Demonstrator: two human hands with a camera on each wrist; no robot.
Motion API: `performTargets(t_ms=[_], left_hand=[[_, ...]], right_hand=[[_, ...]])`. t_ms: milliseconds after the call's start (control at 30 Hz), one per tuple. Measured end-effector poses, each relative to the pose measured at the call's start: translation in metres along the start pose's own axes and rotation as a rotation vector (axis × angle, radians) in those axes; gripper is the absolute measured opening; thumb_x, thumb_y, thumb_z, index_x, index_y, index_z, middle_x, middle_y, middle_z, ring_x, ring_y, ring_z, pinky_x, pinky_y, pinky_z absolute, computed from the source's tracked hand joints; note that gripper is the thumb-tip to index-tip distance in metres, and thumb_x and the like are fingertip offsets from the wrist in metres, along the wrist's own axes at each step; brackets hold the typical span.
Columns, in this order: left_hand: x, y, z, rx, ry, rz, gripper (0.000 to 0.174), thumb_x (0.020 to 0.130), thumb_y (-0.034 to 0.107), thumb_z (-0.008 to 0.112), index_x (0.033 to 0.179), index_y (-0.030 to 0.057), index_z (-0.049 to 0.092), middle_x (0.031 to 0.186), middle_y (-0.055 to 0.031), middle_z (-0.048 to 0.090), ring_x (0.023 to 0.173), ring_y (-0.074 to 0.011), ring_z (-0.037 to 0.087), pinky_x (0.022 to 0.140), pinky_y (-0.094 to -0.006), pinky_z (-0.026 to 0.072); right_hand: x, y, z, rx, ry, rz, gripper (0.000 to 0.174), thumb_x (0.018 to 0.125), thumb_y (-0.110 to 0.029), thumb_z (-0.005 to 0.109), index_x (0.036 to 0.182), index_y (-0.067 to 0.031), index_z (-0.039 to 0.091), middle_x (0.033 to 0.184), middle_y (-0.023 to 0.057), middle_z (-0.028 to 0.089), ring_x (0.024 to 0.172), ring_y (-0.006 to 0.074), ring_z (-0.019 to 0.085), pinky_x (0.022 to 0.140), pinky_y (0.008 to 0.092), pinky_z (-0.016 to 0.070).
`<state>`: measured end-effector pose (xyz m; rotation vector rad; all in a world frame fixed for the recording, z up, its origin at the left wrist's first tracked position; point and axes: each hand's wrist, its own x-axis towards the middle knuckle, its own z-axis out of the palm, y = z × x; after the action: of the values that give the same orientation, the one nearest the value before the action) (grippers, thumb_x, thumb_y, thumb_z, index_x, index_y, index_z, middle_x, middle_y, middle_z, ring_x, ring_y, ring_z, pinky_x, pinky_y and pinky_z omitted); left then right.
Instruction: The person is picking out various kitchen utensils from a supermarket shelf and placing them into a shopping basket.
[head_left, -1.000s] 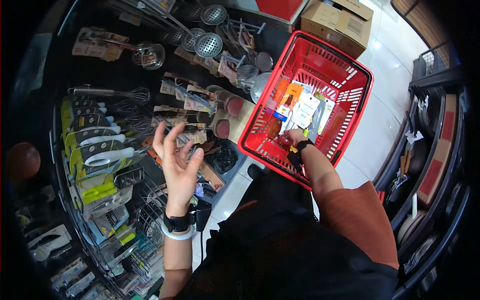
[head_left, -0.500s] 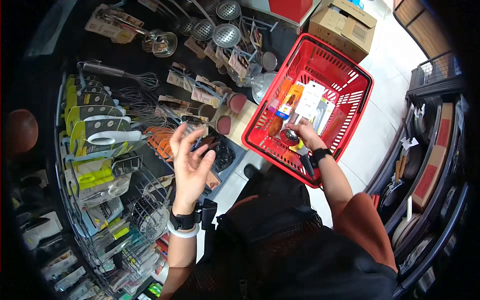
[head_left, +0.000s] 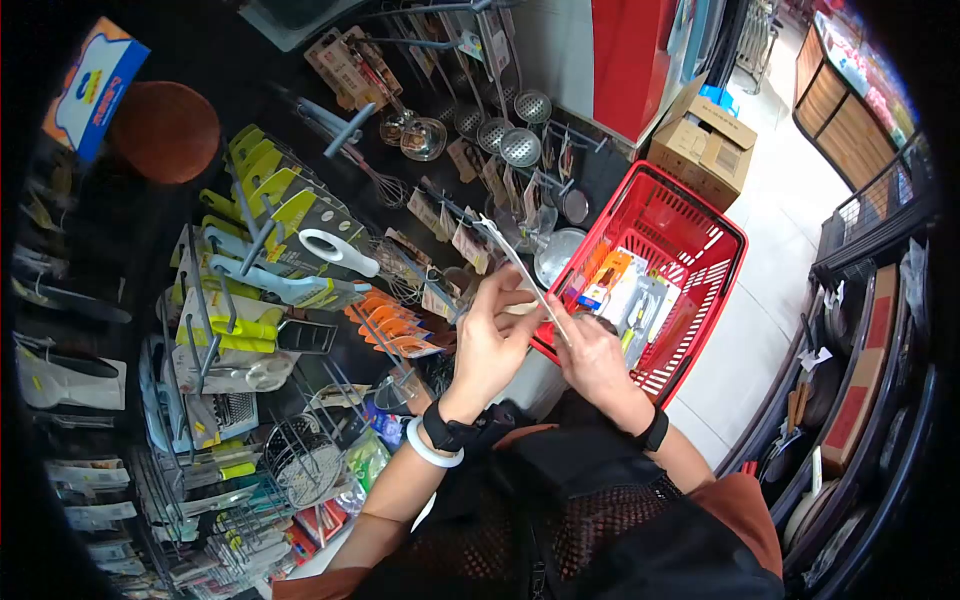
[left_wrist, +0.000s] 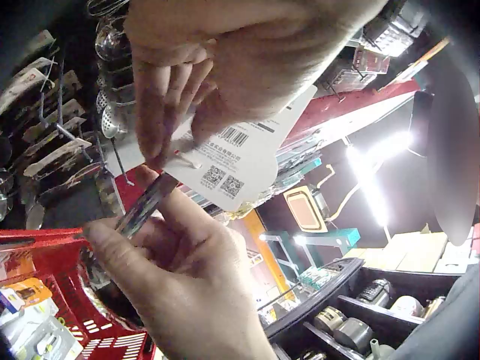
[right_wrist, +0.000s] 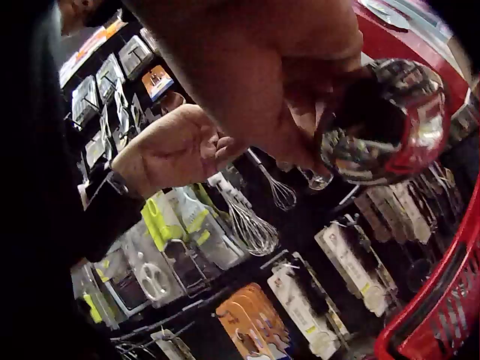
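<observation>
My right hand (head_left: 600, 370) grips a shiny metal spoon-like utensil, lifted above the near corner of the basket. Its rounded, mirror-like bowl (right_wrist: 386, 124) shows below the right hand in the right wrist view. In the left wrist view, part of its handle (left_wrist: 146, 202) lies between the right thumb and fingers. A white card (left_wrist: 240, 165) with a barcode and two square codes is fixed to it by a small tie. Loosely bent fingers of my left hand (head_left: 490, 340) touch the card's printed face near that tie. From the head view, the card stands almost edge-on between both hands.
The red basket (head_left: 735, 250) holds carded packages and stands on the tiled floor. Racks to the left carry whisks (right_wrist: 251, 225), skimmers (head_left: 520, 147), orange carded items (head_left: 390, 320) and green-handled tools. A cardboard box (head_left: 705, 150) stands behind the basket; shelves of pans line the right.
My right hand has risen out of the basket with the utensil and its card. My left hand has moved right to meet the card. The head view has shifted, showing more of the aisle.
</observation>
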<state>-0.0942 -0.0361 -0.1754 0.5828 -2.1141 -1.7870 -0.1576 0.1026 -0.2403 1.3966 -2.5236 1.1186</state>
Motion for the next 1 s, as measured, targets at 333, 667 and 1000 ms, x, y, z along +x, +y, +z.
performTargets(t_ms=[333, 667, 1000], left_hand=[[-0.017, 0.014, -0.021, -0.058, -0.201, 0.264, 0.081, 0.071, 0.015, 0.074, 0.133, -0.0038, 0.026, 0.121, -0.0197, 0.047, 0.107, -0.0263, 0.055, 0.087, -0.0357, 0.0493], [-0.023, -0.007, -0.03, -0.399, 0.132, 0.119, 0.021, 0.084, -0.003, 0.058, 0.105, -0.0037, 0.054, 0.099, -0.0078, 0.063, 0.087, -0.0129, 0.061, 0.08, -0.0271, 0.0488], [-0.026, 0.004, -0.035, -0.529, 0.122, 0.172, 0.028, 0.083, -0.005, 0.06, 0.109, -0.001, 0.051, 0.104, -0.0096, 0.062, 0.092, -0.0133, 0.06, 0.082, -0.0272, 0.0486]], right_hand=[[0.01, -0.033, -0.006, -0.185, 0.033, 0.021, 0.06, 0.074, -0.006, 0.058, 0.132, 0.0003, 0.041, 0.078, 0.0093, 0.056, 0.079, 0.0225, 0.057, 0.059, 0.0331, 0.0506], [0.003, -0.043, -0.005, 0.051, -0.031, 0.085, 0.041, 0.07, 0.0, 0.064, 0.11, 0.0012, 0.054, 0.081, 0.0153, 0.058, 0.078, 0.0324, 0.058, 0.065, 0.0395, 0.049], [0.016, -0.053, -0.054, 0.293, -0.256, 0.098, 0.023, 0.071, -0.005, 0.069, 0.09, 0.0021, 0.058, 0.077, 0.0189, 0.059, 0.071, 0.0354, 0.059, 0.062, 0.0389, 0.0464]])
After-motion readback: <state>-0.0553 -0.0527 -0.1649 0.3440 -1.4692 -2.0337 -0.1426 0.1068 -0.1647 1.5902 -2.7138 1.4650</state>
